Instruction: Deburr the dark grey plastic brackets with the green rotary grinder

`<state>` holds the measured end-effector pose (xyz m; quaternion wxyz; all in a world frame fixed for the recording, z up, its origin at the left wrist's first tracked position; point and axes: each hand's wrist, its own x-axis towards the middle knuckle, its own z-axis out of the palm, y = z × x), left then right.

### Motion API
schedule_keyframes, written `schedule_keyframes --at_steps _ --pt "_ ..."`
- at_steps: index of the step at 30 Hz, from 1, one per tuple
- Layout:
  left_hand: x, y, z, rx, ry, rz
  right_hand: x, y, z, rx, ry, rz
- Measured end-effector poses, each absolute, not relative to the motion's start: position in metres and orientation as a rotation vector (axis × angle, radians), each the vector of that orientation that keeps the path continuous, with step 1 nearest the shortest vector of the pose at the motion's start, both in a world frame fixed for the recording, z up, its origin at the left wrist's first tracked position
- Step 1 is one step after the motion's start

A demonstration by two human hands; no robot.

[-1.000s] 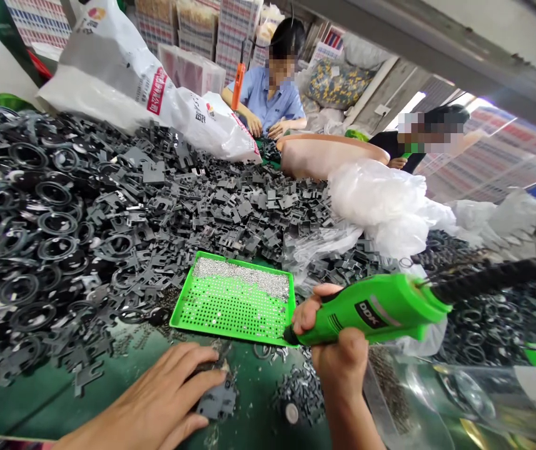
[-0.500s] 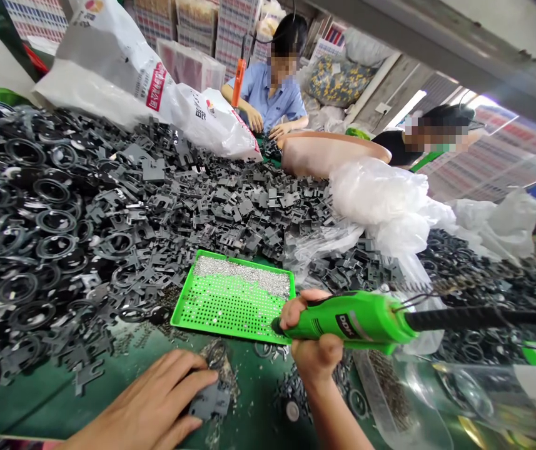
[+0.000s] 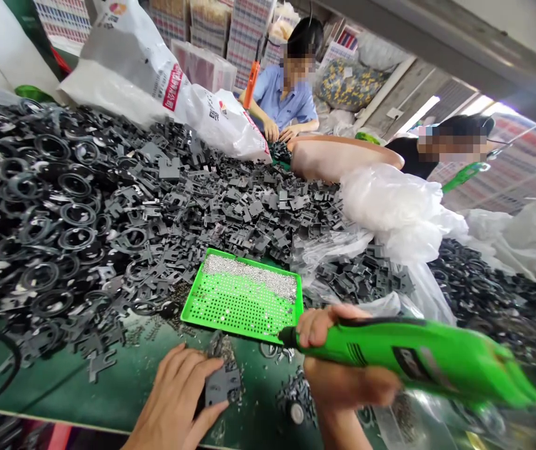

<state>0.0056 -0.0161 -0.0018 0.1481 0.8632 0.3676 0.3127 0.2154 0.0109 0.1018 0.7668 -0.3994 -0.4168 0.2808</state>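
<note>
Left hand (image 3: 178,390), in the head view, curls around a grey part (image 3: 224,384) on the surface (image 3: 84,400). Right hand (image 3: 343,378) grips the driver (image 3: 418,356), long axis crosswise, tip by the near right corner of the tray (image 3: 230,330), beyond and right of the part. Heaped pieces (image 3: 249,209) lie farther back; a co-worker (image 3: 293,100) is opposite.

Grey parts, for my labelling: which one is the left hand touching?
The grey block, this side of the green tray; it alone touches the left hand, while the heaped parts lie apart.
</note>
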Motion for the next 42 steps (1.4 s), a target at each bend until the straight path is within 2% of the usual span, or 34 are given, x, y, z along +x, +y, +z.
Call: schedule_keyframes --at_steps 5,16,25,33,42 --pt "0.010 -0.015 0.003 2.446 1.071 0.915 0.181 -0.007 0.118 -0.833 -0.892 0.804" --pt "0.014 -0.017 0.004 2.391 1.093 0.991 0.165 -0.005 0.100 -0.874 -0.980 0.968" --pt "0.011 -0.017 -0.003 2.424 1.112 0.958 0.212 0.012 0.107 -0.864 -0.938 0.528" --pt "0.010 -0.016 -0.001 2.434 1.079 0.927 0.226 0.018 0.077 -0.952 -0.898 0.572" --pt "0.011 -0.016 -0.003 2.431 1.105 0.914 0.226 0.016 0.087 -0.926 -0.910 0.557"
